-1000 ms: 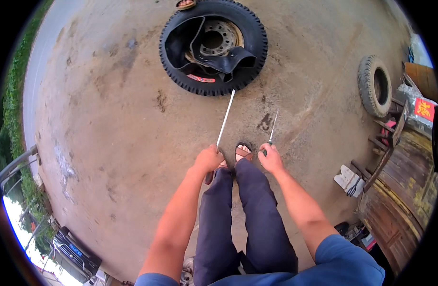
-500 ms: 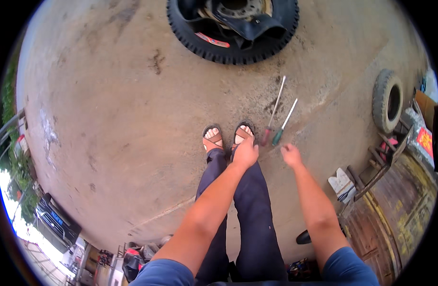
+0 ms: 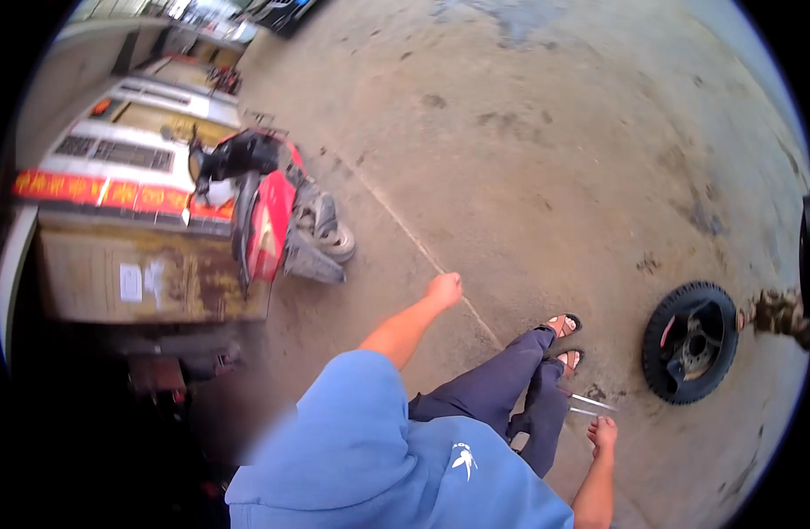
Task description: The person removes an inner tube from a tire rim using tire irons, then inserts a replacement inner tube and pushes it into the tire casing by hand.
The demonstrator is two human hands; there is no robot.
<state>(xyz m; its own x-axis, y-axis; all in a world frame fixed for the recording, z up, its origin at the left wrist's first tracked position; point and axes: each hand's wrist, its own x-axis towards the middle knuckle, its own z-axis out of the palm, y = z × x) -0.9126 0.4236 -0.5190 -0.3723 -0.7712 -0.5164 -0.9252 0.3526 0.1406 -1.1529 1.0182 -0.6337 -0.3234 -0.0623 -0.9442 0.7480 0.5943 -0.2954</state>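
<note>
My left hand [image 3: 445,289], closed in a loose fist, hangs over bare concrete with nothing visible in it. My right hand [image 3: 602,432], its fingers curled, is just beside two screwdrivers, with no tool seen inside it. A red-handled screwdriver [image 3: 592,399] and a second screwdriver [image 3: 588,413] lie on the ground near my sandalled feet; my leg partly hides their handles. Beyond the feet, on the right, a knobby black tyre [image 3: 658,357] lies flat around a wheel rim [image 3: 698,346], with a dark rubber flap across it.
At the tyre's far edge is another person's hand [image 3: 744,319], below a camouflage sleeve [image 3: 780,317]. A red and black scooter [image 3: 268,220] is parked at left beside a worn yellowish panel [image 3: 149,273]. The concrete floor [image 3: 528,194] has stains and a long joint line.
My view has swung to the left, bringing in the scooter and my blue shirt. My hands have moved farther apart. Another person's arm now shows by the tyre.
</note>
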